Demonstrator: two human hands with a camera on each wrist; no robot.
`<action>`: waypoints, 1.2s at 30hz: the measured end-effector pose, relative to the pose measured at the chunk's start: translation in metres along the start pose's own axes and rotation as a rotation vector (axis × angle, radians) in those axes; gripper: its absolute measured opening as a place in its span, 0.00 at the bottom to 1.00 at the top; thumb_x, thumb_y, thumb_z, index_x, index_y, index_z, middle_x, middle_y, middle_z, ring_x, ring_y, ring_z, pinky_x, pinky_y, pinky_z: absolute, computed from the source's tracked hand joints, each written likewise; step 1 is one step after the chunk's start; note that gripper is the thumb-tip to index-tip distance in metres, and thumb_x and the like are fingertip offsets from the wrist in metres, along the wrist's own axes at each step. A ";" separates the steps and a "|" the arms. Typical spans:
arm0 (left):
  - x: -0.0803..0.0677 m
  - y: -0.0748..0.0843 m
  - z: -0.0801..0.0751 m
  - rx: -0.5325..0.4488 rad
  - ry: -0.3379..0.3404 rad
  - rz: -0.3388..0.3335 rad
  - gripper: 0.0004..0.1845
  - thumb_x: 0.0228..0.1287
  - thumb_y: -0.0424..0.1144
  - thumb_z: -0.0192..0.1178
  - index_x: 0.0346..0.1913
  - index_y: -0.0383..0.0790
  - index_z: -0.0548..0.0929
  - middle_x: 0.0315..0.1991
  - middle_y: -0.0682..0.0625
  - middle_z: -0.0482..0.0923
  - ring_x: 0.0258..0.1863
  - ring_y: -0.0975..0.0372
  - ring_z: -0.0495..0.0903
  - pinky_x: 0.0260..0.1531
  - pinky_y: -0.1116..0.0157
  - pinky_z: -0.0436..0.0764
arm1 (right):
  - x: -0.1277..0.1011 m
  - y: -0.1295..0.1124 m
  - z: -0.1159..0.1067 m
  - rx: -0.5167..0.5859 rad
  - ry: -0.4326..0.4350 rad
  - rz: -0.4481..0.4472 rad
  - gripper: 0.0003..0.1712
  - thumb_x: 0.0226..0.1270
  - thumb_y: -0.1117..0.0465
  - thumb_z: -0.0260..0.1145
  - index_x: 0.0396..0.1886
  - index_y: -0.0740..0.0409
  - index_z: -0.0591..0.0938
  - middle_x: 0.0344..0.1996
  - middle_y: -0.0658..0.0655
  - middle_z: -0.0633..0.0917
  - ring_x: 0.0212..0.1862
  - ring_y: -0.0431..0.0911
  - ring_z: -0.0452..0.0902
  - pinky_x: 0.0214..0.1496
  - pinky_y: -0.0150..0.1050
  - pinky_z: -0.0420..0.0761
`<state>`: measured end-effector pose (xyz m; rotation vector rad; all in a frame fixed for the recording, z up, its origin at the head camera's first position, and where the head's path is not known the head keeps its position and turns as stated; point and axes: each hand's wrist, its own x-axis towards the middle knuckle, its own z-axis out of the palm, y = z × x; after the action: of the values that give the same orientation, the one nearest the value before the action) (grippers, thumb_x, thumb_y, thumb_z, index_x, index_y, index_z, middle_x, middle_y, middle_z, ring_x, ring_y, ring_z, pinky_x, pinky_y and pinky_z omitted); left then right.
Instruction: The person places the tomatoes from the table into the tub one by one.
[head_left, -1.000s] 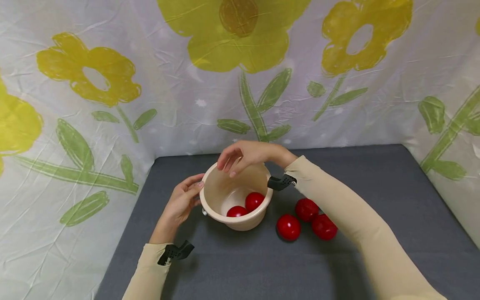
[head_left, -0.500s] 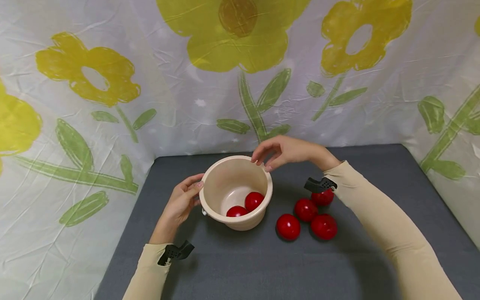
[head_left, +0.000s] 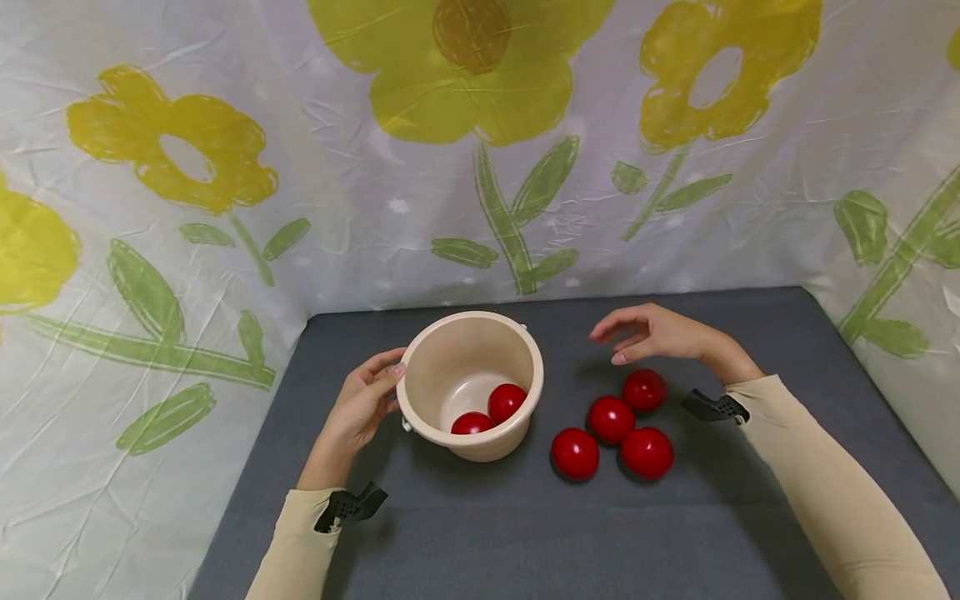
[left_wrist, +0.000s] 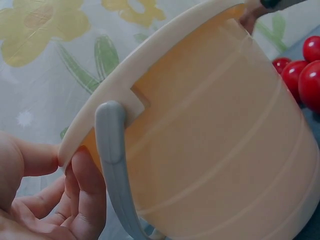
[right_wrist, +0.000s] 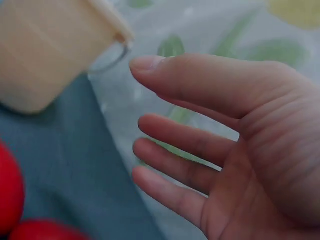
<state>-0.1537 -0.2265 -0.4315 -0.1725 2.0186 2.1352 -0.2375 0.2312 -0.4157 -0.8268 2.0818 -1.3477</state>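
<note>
Tbl (head_left: 480,533): balls (head_left: 611,419) prob. below R grip (head_left: 663,333)

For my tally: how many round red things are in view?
6 round red things: two inside the bucket, four grouped on the table to its right. The bucket's near wall could hide another.

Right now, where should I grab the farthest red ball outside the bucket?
I'd come from above and the far side, gripping the farthest ball round its widest part. It's round with no handle, and a neighbour ball crowds its near-left side.
</note>
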 end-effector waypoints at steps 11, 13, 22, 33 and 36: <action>-0.001 -0.001 0.000 -0.004 0.002 0.003 0.26 0.73 0.37 0.57 0.69 0.34 0.66 0.37 0.59 0.82 0.30 0.70 0.80 0.26 0.73 0.81 | -0.031 0.055 0.006 -0.091 0.098 0.083 0.29 0.62 0.59 0.73 0.62 0.60 0.78 0.62 0.63 0.79 0.59 0.30 0.75 0.62 0.42 0.78; 0.000 -0.001 0.000 -0.003 0.000 0.004 0.26 0.73 0.38 0.57 0.69 0.34 0.67 0.38 0.59 0.82 0.30 0.70 0.80 0.26 0.73 0.81 | -0.034 0.061 0.008 -0.109 0.113 0.089 0.29 0.61 0.58 0.73 0.62 0.58 0.79 0.61 0.63 0.80 0.59 0.29 0.73 0.61 0.39 0.78; 0.001 -0.002 0.000 0.001 -0.005 0.007 0.26 0.73 0.37 0.57 0.69 0.33 0.66 0.39 0.58 0.83 0.31 0.70 0.80 0.27 0.73 0.81 | -0.044 0.080 0.018 -0.100 0.111 0.167 0.32 0.59 0.55 0.75 0.64 0.52 0.77 0.64 0.59 0.78 0.58 0.29 0.71 0.58 0.31 0.75; 0.001 -0.001 -0.001 0.004 -0.001 0.007 0.26 0.72 0.38 0.58 0.69 0.34 0.67 0.40 0.58 0.83 0.34 0.69 0.81 0.28 0.71 0.83 | -0.048 0.082 0.021 -0.083 0.122 0.184 0.31 0.59 0.56 0.75 0.62 0.57 0.78 0.59 0.62 0.81 0.52 0.36 0.76 0.52 0.33 0.79; 0.001 -0.001 -0.001 0.009 -0.005 0.008 0.27 0.72 0.39 0.58 0.69 0.34 0.67 0.42 0.58 0.83 0.35 0.69 0.81 0.29 0.71 0.83 | -0.048 0.081 0.020 -0.095 0.124 0.192 0.30 0.59 0.56 0.75 0.61 0.57 0.79 0.57 0.60 0.82 0.51 0.37 0.77 0.51 0.33 0.79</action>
<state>-0.1542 -0.2269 -0.4331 -0.1577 2.0298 2.1291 -0.2078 0.2804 -0.4935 -0.5757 2.2721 -1.2325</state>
